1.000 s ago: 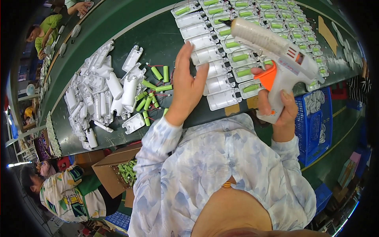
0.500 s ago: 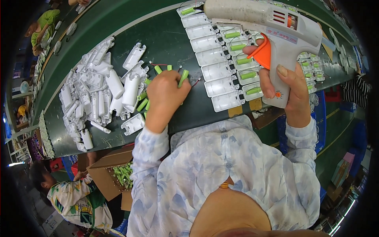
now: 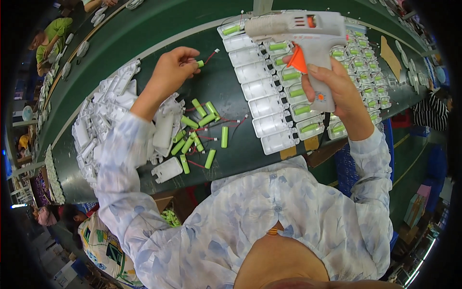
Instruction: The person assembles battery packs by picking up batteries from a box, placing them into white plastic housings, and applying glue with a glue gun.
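My left hand (image 3: pixel 172 72) is raised over the table, its fingers pinching a small green battery (image 3: pixel 200 63) whose thin red wire ends in a white plug. My right hand (image 3: pixel 342 94) is wrapped round the handle of a white glue gun (image 3: pixel 320 44), with fingers at its orange trigger (image 3: pixel 298 59). The gun's nozzle end points left, above rows of white plastic casings (image 3: pixel 267 107). Green batteries with wires lie in many of those casings. Several loose batteries (image 3: pixel 224 137) lie scattered between the rows and a heap of white casings (image 3: pixel 91 130) on the left.
The dark green table (image 3: pixel 231 168) has a pale strip along its far side. A single casing (image 3: pixel 167 170) lies near the front edge. A person in a patterned top (image 3: pixel 103 238) is at lower left, beside a box of green pieces (image 3: pixel 171 216). A blue crate (image 3: pixel 350 166) stands below at right.
My left hand has moved up and away from the loose batteries, lifting one with its wire. My right hand has shifted slightly left with the glue gun. The batteries are now uncovered.
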### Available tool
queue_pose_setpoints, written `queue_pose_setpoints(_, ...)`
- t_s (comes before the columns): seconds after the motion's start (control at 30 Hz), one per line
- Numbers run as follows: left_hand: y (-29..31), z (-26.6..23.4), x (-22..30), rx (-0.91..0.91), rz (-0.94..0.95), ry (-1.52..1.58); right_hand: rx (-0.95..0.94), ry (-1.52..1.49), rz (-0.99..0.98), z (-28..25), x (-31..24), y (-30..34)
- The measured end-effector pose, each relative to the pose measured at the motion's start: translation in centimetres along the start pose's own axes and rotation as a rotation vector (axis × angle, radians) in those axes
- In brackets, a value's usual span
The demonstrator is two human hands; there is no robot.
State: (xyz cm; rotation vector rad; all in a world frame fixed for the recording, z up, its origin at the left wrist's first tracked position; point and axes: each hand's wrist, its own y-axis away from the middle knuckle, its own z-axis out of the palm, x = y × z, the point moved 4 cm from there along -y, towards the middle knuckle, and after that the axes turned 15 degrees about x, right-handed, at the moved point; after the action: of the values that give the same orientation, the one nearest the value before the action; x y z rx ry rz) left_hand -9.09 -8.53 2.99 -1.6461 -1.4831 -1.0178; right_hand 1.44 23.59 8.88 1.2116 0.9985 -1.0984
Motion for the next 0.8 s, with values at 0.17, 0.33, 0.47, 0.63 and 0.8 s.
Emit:
queue_pose_setpoints(0.17, -5.3, 2.3, -2.0, -0.007, 0.667, -0.608, 0.062, 0.071, 0.057, 0.3, 0.9, -2.2)
queue_pose_setpoints(0.33, -5.8, 2.9, -0.3, 0.016, 0.840, -0.830, 0.058, 0.175, 0.050, -0.2, 0.4, -3.3)
queue_pose_setpoints(0.47, -5.8, 2.5, -1.2, 0.056, 0.965, -0.815, 0.086, 0.194, 0.017, 0.4, 0.3, -3.9)
queue_pose_setpoints(0.63, -5.7, 2.5, -0.8, 0.024, 0.851, -0.713, 0.110, 0.144, 0.098, 0.2, 1.8, -4.1)
queue_pose_setpoints(0.8, -6.6, 2.0, -0.9, -0.013, 0.631, -0.652, 0.101, 0.184, 0.135, 0.5, 2.2, -4.3)
